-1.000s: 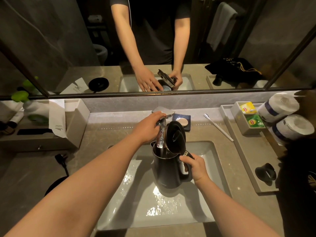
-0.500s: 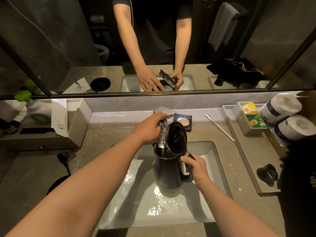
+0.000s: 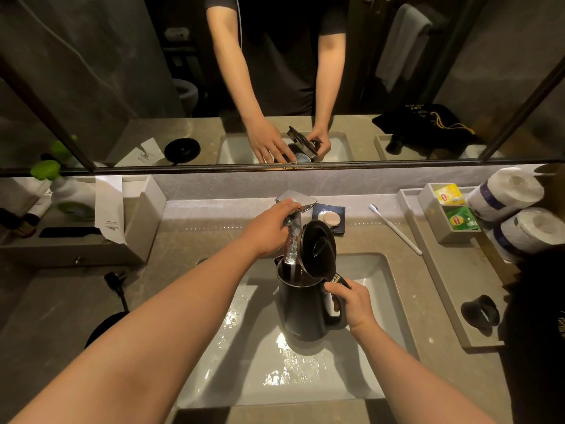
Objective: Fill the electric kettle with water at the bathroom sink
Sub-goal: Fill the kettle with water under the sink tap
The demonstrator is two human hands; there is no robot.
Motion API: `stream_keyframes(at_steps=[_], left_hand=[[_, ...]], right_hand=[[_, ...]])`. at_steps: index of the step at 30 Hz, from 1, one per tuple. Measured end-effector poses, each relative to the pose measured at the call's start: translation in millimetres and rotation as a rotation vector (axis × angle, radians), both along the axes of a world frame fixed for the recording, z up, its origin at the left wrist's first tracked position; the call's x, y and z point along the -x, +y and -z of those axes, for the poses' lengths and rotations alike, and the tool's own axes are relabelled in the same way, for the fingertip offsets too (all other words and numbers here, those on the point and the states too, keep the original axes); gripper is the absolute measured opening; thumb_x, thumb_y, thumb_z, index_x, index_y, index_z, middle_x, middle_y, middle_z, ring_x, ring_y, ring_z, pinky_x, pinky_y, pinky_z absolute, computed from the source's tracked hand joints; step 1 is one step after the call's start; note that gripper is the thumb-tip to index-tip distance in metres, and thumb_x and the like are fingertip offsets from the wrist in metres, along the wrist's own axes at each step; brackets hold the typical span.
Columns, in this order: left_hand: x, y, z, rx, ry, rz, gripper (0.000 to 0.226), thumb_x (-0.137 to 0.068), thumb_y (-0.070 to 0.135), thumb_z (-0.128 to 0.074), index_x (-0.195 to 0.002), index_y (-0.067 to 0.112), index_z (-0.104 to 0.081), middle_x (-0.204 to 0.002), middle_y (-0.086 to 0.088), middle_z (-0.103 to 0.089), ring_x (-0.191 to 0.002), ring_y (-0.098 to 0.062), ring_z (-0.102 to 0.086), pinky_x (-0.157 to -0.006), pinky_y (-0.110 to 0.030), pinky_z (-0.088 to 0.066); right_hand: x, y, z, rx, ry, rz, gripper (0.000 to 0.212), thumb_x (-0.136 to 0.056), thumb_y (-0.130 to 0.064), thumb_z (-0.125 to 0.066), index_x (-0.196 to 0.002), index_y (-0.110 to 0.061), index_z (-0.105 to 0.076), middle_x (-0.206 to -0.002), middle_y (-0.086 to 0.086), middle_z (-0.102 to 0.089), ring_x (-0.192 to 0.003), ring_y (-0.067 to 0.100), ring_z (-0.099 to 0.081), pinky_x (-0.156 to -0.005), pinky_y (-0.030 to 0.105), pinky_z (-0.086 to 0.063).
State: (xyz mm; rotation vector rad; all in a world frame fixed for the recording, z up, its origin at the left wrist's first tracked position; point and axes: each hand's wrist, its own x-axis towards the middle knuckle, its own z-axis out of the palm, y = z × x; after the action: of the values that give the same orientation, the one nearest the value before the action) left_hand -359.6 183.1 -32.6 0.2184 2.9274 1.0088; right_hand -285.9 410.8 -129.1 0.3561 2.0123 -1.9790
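The black electric kettle (image 3: 302, 307) stands upright in the white sink basin (image 3: 376, 341) with its lid (image 3: 318, 249) flipped up. My right hand (image 3: 351, 304) grips the kettle's handle. My left hand (image 3: 269, 228) rests on the chrome faucet (image 3: 295, 198) at the back of the basin, fingers closed around its lever. A stream of water (image 3: 292, 252) falls from the spout into the kettle's mouth.
The kettle's base (image 3: 101, 328) and its plug (image 3: 114, 280) lie on the counter at left. A soap dish (image 3: 330, 218) and toothbrush (image 3: 394, 229) sit behind the sink. A tray (image 3: 443, 289) at right holds tea bags (image 3: 458, 218), toilet rolls (image 3: 507, 194) and a black object (image 3: 480, 313). A mirror spans the wall.
Hardly anything has changed. Water keeps running into the kettle, and both hands stay where they were on the faucet and the handle.
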Motion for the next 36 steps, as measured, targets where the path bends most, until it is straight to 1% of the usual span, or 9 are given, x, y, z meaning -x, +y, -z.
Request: stream_keyframes(at_steps=[3,8,16,19,21,23,25,33,36], left_hand=[[-0.7,0.5,0.3,-0.001,0.009,0.001,0.057,-0.083,0.007,-0.051,-0.132,0.034,-0.040,-0.144,0.005,-0.041,-0.124,-0.021,-0.046,-0.091,-0.028,-0.034],[-0.2,0.2,1.0,0.005,-0.013,0.004,0.059,-0.084,0.007,-0.051,-0.136,0.032,-0.038,-0.150,0.004,-0.035,-0.129,-0.022,-0.042,-0.099,-0.033,-0.034],[-1.7,1.2,-0.4,0.003,0.002,0.007,0.057,-0.084,0.009,-0.050,-0.134,0.033,-0.038,-0.145,0.004,-0.039,-0.125,-0.023,-0.045,-0.093,-0.033,-0.037],[-1.9,0.5,0.0,0.012,-0.016,0.002,0.058,-0.085,0.011,-0.051,-0.137,0.031,-0.037,-0.151,0.001,-0.033,-0.133,-0.024,-0.037,-0.102,-0.036,-0.033],[-2.6,1.2,-1.0,0.008,-0.010,0.005,0.057,-0.085,0.012,-0.051,-0.137,0.031,-0.037,-0.151,0.002,-0.034,-0.132,-0.024,-0.039,-0.101,-0.034,-0.033],[-3.3,1.8,-2.1,0.004,-0.008,0.010,0.056,-0.084,0.013,-0.051,-0.136,0.031,-0.038,-0.150,0.001,-0.035,-0.131,-0.025,-0.040,-0.099,-0.034,-0.034],[-3.5,1.8,-2.8,0.008,-0.025,0.006,0.057,-0.085,0.012,-0.050,-0.138,0.030,-0.037,-0.152,0.000,-0.032,-0.133,-0.025,-0.038,-0.103,-0.037,-0.034],[-4.6,2.5,-5.0,0.000,-0.021,0.012,0.056,-0.085,0.010,-0.048,-0.137,0.028,-0.038,-0.150,0.000,-0.035,-0.132,-0.024,-0.039,-0.101,-0.033,-0.032],[-5.0,3.1,-5.3,-0.001,-0.008,0.013,0.055,-0.085,0.010,-0.049,-0.136,0.029,-0.038,-0.148,0.000,-0.037,-0.129,-0.024,-0.041,-0.094,-0.028,-0.031]], right_hand=[[-0.7,-0.6,-1.5,-0.006,0.003,-0.003,0.023,-0.066,-0.024,-0.075,-0.047,-0.021,-0.062,-0.044,-0.003,-0.053,-0.044,0.014,-0.048,-0.047,0.025,-0.042],[-0.7,-0.6,-2.2,0.003,0.011,-0.005,0.020,-0.064,-0.023,-0.075,-0.048,-0.018,-0.064,-0.044,-0.003,-0.054,-0.043,0.012,-0.049,-0.045,0.023,-0.042],[-0.4,-0.8,2.5,-0.018,0.021,0.004,0.021,-0.063,-0.029,-0.076,-0.051,-0.016,-0.064,-0.046,0.001,-0.053,-0.048,0.019,-0.048,-0.050,0.030,-0.042],[-1.0,-0.7,3.4,-0.019,0.012,0.003,0.026,-0.060,-0.032,-0.076,-0.057,-0.008,-0.067,-0.047,0.001,-0.054,-0.048,0.018,-0.048,-0.049,0.030,-0.042],[-1.0,-0.4,3.7,-0.021,0.012,0.005,0.034,-0.058,-0.034,-0.076,-0.059,-0.001,-0.065,-0.047,0.002,-0.052,-0.048,0.019,-0.047,-0.049,0.031,-0.041],[-1.4,-1.0,3.0,-0.029,0.010,0.005,0.024,-0.060,-0.032,-0.076,-0.053,-0.011,-0.067,-0.046,-0.001,-0.054,-0.048,0.018,-0.048,-0.050,0.031,-0.042],[-1.5,-1.5,2.2,-0.033,0.014,0.010,0.020,-0.063,-0.029,-0.075,-0.048,-0.020,-0.066,-0.045,-0.004,-0.055,-0.050,0.019,-0.050,-0.051,0.031,-0.043],[-2.2,-2.5,4.3,-0.025,0.014,0.014,0.026,-0.058,-0.034,-0.077,-0.054,-0.011,-0.065,-0.047,0.000,-0.053,-0.054,0.024,-0.047,-0.054,0.035,-0.041],[-2.8,-2.1,5.3,-0.031,0.010,0.014,0.026,-0.057,-0.036,-0.077,-0.053,-0.013,-0.065,-0.047,0.000,-0.052,-0.055,0.025,-0.047,-0.054,0.036,-0.041]])
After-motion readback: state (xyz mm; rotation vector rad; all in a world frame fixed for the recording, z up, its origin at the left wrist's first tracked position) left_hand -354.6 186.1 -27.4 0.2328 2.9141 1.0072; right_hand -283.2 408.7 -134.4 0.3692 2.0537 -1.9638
